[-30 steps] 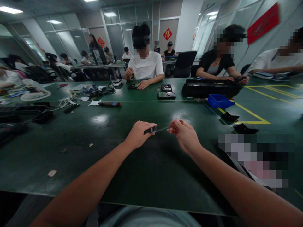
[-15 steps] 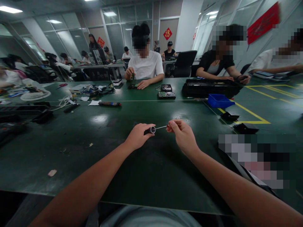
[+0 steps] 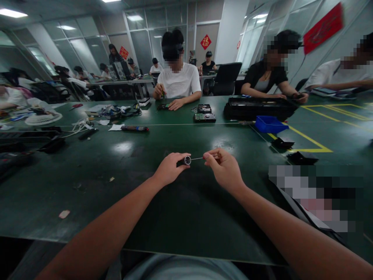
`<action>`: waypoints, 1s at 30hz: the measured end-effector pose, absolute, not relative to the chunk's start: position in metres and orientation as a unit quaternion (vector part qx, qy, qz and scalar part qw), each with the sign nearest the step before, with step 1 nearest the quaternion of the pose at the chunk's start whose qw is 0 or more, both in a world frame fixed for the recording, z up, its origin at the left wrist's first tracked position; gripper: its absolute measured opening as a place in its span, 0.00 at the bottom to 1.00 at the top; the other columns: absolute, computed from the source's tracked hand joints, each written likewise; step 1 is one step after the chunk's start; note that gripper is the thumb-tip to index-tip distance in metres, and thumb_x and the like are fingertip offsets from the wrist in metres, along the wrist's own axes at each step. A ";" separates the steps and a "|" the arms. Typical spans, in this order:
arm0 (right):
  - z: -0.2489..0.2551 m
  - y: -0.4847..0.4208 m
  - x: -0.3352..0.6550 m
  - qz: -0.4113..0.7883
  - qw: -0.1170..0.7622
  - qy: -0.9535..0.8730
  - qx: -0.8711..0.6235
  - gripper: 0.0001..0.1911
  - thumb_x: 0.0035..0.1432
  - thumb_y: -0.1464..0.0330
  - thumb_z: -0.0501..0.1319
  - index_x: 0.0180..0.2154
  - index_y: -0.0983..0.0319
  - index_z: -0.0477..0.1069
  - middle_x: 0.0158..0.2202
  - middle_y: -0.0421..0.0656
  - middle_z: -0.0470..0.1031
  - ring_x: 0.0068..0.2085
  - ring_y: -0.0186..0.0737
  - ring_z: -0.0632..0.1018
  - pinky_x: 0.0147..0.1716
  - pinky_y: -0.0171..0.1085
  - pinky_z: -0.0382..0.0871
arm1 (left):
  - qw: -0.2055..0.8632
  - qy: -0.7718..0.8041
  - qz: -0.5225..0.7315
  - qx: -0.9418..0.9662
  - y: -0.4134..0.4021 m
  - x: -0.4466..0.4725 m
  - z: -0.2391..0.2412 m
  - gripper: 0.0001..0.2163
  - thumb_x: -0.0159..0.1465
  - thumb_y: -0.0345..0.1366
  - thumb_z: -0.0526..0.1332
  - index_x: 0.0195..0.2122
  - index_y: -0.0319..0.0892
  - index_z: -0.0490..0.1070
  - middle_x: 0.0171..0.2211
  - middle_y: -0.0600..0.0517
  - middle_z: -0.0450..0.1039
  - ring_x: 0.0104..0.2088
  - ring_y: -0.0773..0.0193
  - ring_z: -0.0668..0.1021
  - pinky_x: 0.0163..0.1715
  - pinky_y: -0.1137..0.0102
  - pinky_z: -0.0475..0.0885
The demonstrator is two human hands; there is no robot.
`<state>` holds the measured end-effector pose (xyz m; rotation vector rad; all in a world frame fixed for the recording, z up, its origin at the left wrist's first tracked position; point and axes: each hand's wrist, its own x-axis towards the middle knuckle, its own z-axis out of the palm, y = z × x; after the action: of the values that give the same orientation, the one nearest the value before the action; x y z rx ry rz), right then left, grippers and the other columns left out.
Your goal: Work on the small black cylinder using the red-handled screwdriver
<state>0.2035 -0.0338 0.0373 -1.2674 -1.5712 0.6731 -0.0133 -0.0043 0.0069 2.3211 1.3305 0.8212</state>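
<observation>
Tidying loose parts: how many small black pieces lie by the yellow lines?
2: one black piece just in front of the blue tray, a second black piece nearer, to its right. The blurred patch may hide more.

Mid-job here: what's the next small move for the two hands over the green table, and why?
Probably ease the right hand leftward, sliding the thin metal rod into the black cylinder held level by the left hand. The rod's tip sits at the cylinder's ringed open end and the two look lined up.
</observation>
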 end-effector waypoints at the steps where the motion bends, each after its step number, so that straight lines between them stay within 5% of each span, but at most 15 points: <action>1: 0.035 -0.034 0.203 0.280 0.494 -0.650 -0.505 0.10 0.61 0.59 0.61 0.36 0.59 0.73 0.28 0.42 0.78 0.30 0.41 0.78 0.30 0.39 0.69 | 0.171 0.468 0.291 0.816 -0.004 -0.014 0.007 0.18 0.65 0.36 0.66 0.57 0.48 0.72 0.49 0.51 0.77 0.49 0.56 0.75 0.54 0.58 0.69; 6: 0.030 -0.035 0.204 0.292 0.492 -0.684 -0.452 0.08 0.63 0.62 0.59 0.40 0.57 0.72 0.35 0.42 0.78 0.35 0.41 0.78 0.36 0.40 0.70 | 0.170 0.469 0.296 0.815 -0.004 -0.015 0.007 0.19 0.66 0.37 0.65 0.57 0.48 0.71 0.50 0.50 0.76 0.50 0.56 0.75 0.54 0.58 0.68; 12: 0.033 -0.034 0.204 0.283 0.452 -0.693 -0.484 0.17 0.69 0.57 0.51 0.35 0.58 0.72 0.24 0.38 0.72 0.27 0.39 0.75 0.32 0.39 0.68 | 0.170 0.464 0.295 0.818 -0.003 -0.015 0.006 0.18 0.65 0.35 0.66 0.57 0.47 0.72 0.49 0.51 0.76 0.50 0.57 0.75 0.54 0.59 0.69; 18: 0.028 -0.033 0.203 0.308 0.469 -0.681 -0.471 0.11 0.66 0.62 0.56 0.46 0.58 0.70 0.35 0.42 0.77 0.37 0.41 0.79 0.37 0.40 0.70 | 0.172 0.466 0.306 0.812 -0.002 -0.017 0.005 0.18 0.65 0.35 0.65 0.57 0.47 0.72 0.50 0.50 0.76 0.50 0.56 0.75 0.55 0.58 0.69; 23: 0.026 -0.033 0.204 0.299 0.459 -0.692 -0.471 0.15 0.70 0.59 0.50 0.41 0.58 0.71 0.27 0.39 0.72 0.30 0.39 0.74 0.33 0.40 0.67 | 0.175 0.468 0.303 0.811 -0.001 -0.017 0.005 0.19 0.65 0.34 0.66 0.57 0.47 0.72 0.50 0.50 0.76 0.51 0.57 0.75 0.55 0.60 0.68; 30: 0.020 -0.025 0.202 0.393 0.547 -0.583 -0.455 0.13 0.62 0.57 0.61 0.39 0.60 0.73 0.34 0.44 0.77 0.37 0.42 0.79 0.42 0.44 0.72 | 0.189 0.477 0.298 0.805 -0.002 -0.014 0.007 0.19 0.65 0.35 0.66 0.58 0.48 0.71 0.50 0.50 0.76 0.51 0.56 0.75 0.55 0.59 0.68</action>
<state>0.2016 -0.0255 0.0200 -1.0787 -1.3815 0.9314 -0.0139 -0.0020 0.0067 2.2630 1.3419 0.8374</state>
